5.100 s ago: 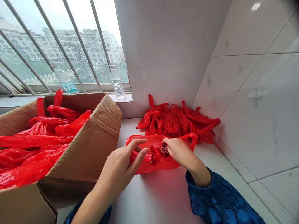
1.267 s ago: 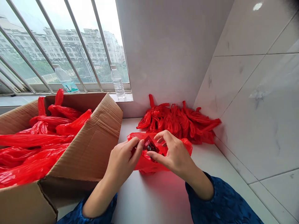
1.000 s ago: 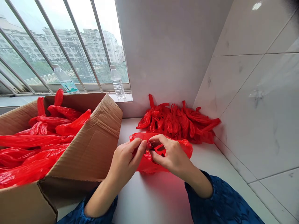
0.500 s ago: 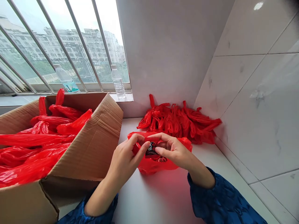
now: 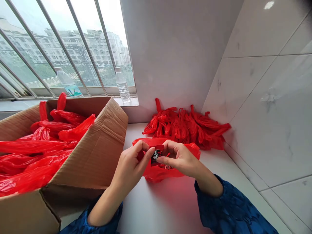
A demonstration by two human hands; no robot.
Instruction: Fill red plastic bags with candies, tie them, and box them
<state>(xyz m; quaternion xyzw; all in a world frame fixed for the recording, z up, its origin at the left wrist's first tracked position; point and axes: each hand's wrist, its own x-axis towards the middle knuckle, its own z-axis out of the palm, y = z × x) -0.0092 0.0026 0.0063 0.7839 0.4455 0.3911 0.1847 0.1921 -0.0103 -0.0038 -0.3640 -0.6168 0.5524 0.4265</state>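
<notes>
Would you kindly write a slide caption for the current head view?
Left hand and right hand pinch a small packet over a red bag, beside a cardboard box.

Small, flat red-and-black printed packet (image 5: pixel 156 156) pinched by my left hand (image 5: pixel 131 162) and right hand (image 5: pixel 182 159), above thin red plastic bag (image 5: pixel 157 175).

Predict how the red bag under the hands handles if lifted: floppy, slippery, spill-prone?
The red bag is likely floppy: its film looks thin, translucent and wrinkled. It may slide easily on the smooth white surface. Lifted by one edge, it could sag and spill the packet showing in it.
</notes>
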